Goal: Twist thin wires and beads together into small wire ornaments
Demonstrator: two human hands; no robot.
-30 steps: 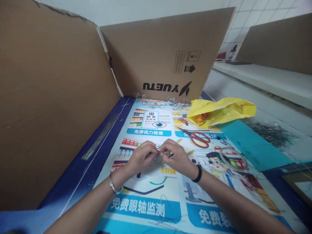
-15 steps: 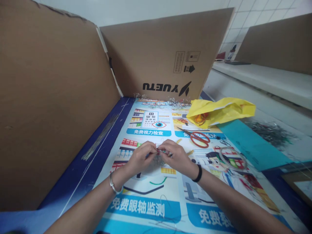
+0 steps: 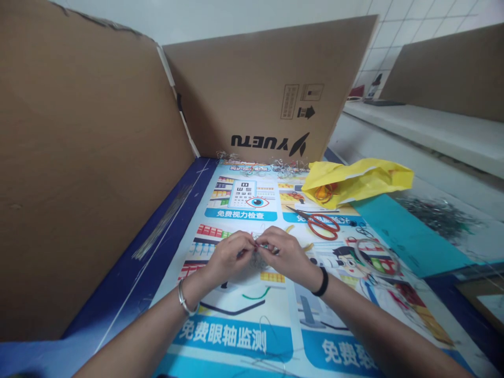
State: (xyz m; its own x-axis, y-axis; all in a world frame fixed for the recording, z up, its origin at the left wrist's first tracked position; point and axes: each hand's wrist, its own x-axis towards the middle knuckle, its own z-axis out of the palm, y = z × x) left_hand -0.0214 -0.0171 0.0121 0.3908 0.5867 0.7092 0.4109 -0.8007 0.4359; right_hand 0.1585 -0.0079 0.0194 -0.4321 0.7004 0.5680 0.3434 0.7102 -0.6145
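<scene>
My left hand (image 3: 233, 253) and my right hand (image 3: 284, 254) meet over the middle of the printed poster, fingertips pinched together and almost touching. Between and just below them shows a small silvery tangle of thin wire (image 3: 258, 260), with a dark reddish speck at the fingertips. Both hands are closed on this wire; its exact shape is mostly hidden by the fingers. Scissors with red handles (image 3: 323, 227) lie beyond my right hand, blades pointing left. To the right rests a ring-shaped coil of pale wire (image 3: 377, 257).
A yellow bag (image 3: 358, 181) lies open at the back right, orange coils inside. Cardboard panels (image 3: 252, 100) stand behind and at left. Straight wires (image 3: 163, 223) lie along the left, a heap of wire bits (image 3: 437, 218) at right. Loose wires (image 3: 268, 362) lie in front.
The hands stay in nearly the same place, with fingertips drawn slightly closer together. The wire remains between them, and the view has shifted very slightly.
</scene>
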